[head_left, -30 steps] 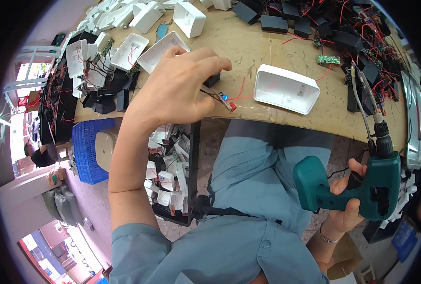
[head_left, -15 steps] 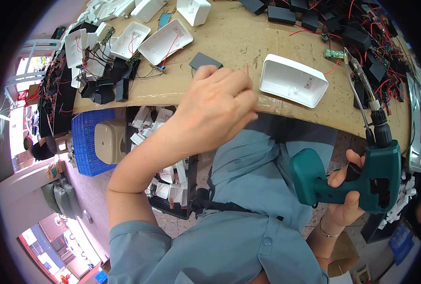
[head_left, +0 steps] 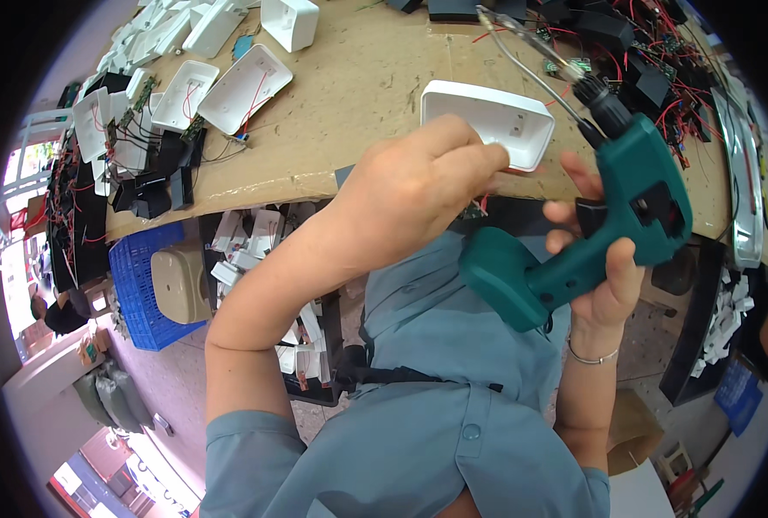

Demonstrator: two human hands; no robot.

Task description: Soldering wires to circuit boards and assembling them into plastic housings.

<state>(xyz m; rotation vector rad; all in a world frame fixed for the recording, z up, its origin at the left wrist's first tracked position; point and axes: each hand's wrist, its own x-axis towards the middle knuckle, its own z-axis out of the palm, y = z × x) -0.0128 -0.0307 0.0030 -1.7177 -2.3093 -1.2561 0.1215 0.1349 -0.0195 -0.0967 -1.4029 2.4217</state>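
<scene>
While empty, white housing (head_left: 487,123) lies open-side-up.

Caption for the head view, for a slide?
Right hand holds green electric screwdriver; left hand pinches small part beside white plastic tray-shaped housing.

This is looking like a small electronics assembly workshop. A worn wooden workbench (head_left: 358,95) is carrying white plastic housings (head_left: 246,86) along its far left part, and black modules with red wires (head_left: 626,43) are piling up at its far right. A blue crate (head_left: 138,289) is sitting below the bench's left end.
</scene>
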